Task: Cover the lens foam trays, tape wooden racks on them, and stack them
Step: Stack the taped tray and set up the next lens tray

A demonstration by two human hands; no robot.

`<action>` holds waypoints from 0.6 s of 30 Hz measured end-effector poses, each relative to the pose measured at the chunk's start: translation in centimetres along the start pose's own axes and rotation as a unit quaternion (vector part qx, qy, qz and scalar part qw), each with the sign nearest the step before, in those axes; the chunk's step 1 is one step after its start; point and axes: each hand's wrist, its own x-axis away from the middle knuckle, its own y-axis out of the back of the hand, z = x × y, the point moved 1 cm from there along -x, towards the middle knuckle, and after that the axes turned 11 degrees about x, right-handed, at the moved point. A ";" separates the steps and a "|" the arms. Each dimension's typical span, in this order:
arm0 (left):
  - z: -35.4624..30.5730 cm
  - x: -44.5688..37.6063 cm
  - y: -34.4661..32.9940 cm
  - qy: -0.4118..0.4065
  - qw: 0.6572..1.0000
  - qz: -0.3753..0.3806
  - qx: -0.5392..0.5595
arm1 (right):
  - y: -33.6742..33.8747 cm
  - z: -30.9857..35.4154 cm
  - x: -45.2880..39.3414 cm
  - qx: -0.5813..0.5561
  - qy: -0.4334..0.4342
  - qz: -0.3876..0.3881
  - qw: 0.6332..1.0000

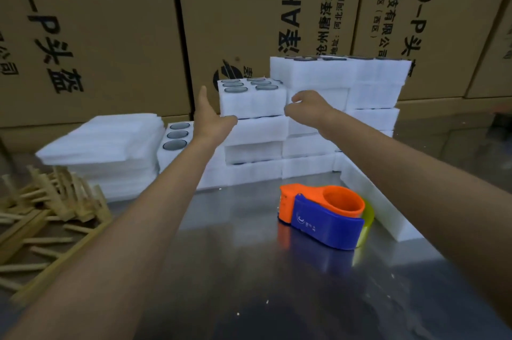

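Observation:
A white lens foam tray (253,100) with round dark lenses in its top sits on the middle stack of foam trays (256,143). My left hand (210,115) is at its left side, fingers straight, the thumb reaching toward the tray's lower left corner. At the tray's right edge my right hand (307,107) has its fingers curled; whether they grip the foam is unclear. A taller stack of trays (343,82) stands behind on the right. Flat white foam cover sheets (105,143) are piled at the left. Wooden racks (50,212) lie in a loose heap at the far left.
An orange and blue tape dispenser (324,216) lies on the metal table (249,284) in front of the stacks. A long white foam piece (379,206) lies at the right. Cardboard boxes (110,21) form a wall behind everything.

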 end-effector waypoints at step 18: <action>1.1 -4.1 1.3 -0.016 0.995 0.029 0.098 | -4.0 3.1 -2.1 -0.200 -0.044 0.000 0.979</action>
